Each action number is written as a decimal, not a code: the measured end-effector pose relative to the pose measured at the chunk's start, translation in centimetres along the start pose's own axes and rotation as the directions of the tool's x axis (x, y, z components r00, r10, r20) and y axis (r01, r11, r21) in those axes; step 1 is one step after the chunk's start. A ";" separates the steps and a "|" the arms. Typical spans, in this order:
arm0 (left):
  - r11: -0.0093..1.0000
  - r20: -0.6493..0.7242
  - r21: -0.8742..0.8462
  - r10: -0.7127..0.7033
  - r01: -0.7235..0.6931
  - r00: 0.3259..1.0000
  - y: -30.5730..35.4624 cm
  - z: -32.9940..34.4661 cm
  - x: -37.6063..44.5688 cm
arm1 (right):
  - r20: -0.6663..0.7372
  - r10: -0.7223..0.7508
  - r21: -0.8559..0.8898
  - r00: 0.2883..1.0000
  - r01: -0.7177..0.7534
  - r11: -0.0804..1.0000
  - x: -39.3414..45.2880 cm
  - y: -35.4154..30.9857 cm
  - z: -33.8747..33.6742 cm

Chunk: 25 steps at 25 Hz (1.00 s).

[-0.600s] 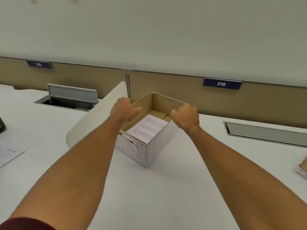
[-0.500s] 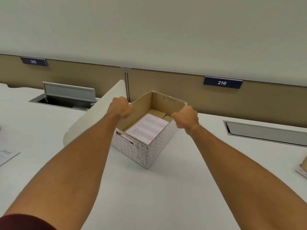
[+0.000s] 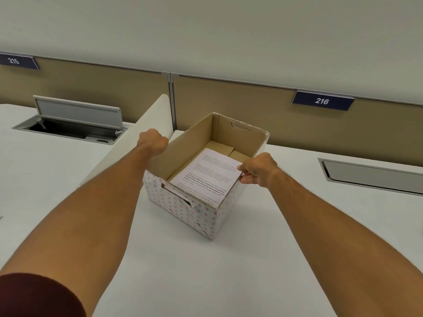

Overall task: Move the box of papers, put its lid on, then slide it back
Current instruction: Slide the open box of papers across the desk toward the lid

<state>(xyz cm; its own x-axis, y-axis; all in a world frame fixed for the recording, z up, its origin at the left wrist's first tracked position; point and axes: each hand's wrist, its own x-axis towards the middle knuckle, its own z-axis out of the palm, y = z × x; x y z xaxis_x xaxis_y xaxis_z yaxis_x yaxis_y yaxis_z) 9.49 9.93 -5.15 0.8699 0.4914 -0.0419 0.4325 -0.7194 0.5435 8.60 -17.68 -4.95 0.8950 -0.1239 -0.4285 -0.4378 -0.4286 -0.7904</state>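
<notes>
An open cardboard box point(image 3: 183, 209), white with pink dots outside and brown inside, stands on the white desk point(image 3: 183, 271). A stack of printed papers point(image 3: 206, 177) lies inside it. My left hand point(image 3: 152, 141) is closed on the box's left rim, near the far corner. On the right rim, about halfway along, my right hand point(image 3: 258, 170) is closed over the edge. No lid is in view.
A cream divider panel point(image 3: 137, 143) stands just left of the box, behind my left hand. Tan partitions point(image 3: 251, 106) labelled 215 and 216 close off the back. An open cable hatch point(image 3: 75, 126) lies at far left, a closed hatch point(image 3: 375, 177) at right.
Both hands keep their hold on the rims. The box appears slightly larger and lower in view; the view has shifted a little to the right.
</notes>
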 end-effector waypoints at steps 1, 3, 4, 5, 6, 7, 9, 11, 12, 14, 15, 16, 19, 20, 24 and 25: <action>0.999 0.009 -0.028 -0.019 0.019 1.000 -0.1 0.0 0.7 | -0.001 0.020 0.009 1.000 -0.020 1.000 0.5 0.0 0.1; 0.994 0.067 -0.093 -0.045 0.051 0.997 -0.4 -0.1 2.2 | 0.001 0.053 0.001 0.999 -0.053 0.999 1.3 0.1 0.0; 0.991 0.109 -0.120 -0.054 0.067 0.993 -0.4 -0.2 2.8 | 0.006 0.067 -0.002 0.998 -0.067 0.998 1.5 0.1 0.0; 0.988 0.137 -0.134 -0.054 0.073 0.989 -0.5 -0.4 3.2 | 0.013 0.080 -0.005 0.997 -0.080 0.997 1.7 0.0 -0.1; 0.988 0.150 -0.139 -0.053 0.074 0.987 -0.5 -0.4 3.5 | 0.023 0.091 -0.007 0.996 -0.091 0.996 1.9 0.0 -0.1; 0.988 0.153 -0.136 -0.056 0.077 0.987 -0.5 -0.3 3.7 | 0.032 0.097 -0.010 0.995 -0.097 0.995 2.0 -0.1 -0.2; 0.989 0.158 -0.122 -0.060 0.080 0.986 -0.4 0.3 3.8 | 0.046 0.107 0.000 0.993 -0.107 0.994 2.2 -0.1 -0.3; 0.990 0.178 -0.114 -0.058 0.079 0.982 -0.2 0.9 3.9 | 0.054 0.111 0.013 0.992 -0.111 0.994 2.2 0.0 -0.4; 0.991 0.192 -0.109 -0.055 0.077 0.980 -0.1 1.0 4.0 | 0.060 0.110 0.020 0.992 -0.111 0.994 2.2 0.0 -0.4; 0.992 0.227 -0.104 -0.044 0.069 0.973 0.1 0.9 4.2 | 0.063 0.109 0.029 0.992 -0.111 0.993 2.3 0.0 -0.5; 0.993 0.254 -0.099 -0.038 0.065 0.966 0.2 0.7 4.2 | 0.058 0.105 0.028 0.993 -0.106 0.994 2.4 -0.1 -0.5; 0.994 0.281 -0.092 -0.032 0.060 0.959 0.3 0.4 4.2 | 0.047 0.099 0.019 0.994 -0.100 0.995 2.5 -0.1 -0.6; 0.997 0.341 -0.057 -0.023 0.045 0.940 0.6 -0.3 4.3 | 0.036 0.077 -0.027 0.996 -0.076 0.997 2.6 -0.4 -0.6; 0.999 0.361 -0.036 -0.021 0.037 0.932 0.7 -0.4 4.2 | 0.036 0.075 -0.043 0.997 -0.074 0.996 2.5 -0.4 -0.7; 0.999 0.416 0.033 0.023 -0.041 0.909 2.7 -0.6 2.3 | -0.007 0.062 -0.080 0.998 -0.062 0.995 1.8 0.3 -3.0; 0.998 0.420 0.041 0.031 -0.052 0.907 2.9 -0.6 2.1 | -0.005 0.063 -0.092 0.998 -0.063 0.994 1.9 0.3 -3.2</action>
<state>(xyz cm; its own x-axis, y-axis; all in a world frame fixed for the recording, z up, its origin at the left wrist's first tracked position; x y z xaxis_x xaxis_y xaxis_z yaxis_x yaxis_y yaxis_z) 12.42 9.21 -3.15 0.9018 0.2179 -0.3731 0.3957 -0.7634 0.5105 10.46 -20.89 -4.66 0.8661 -0.1553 -0.4751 -0.4836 -0.5002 -0.7182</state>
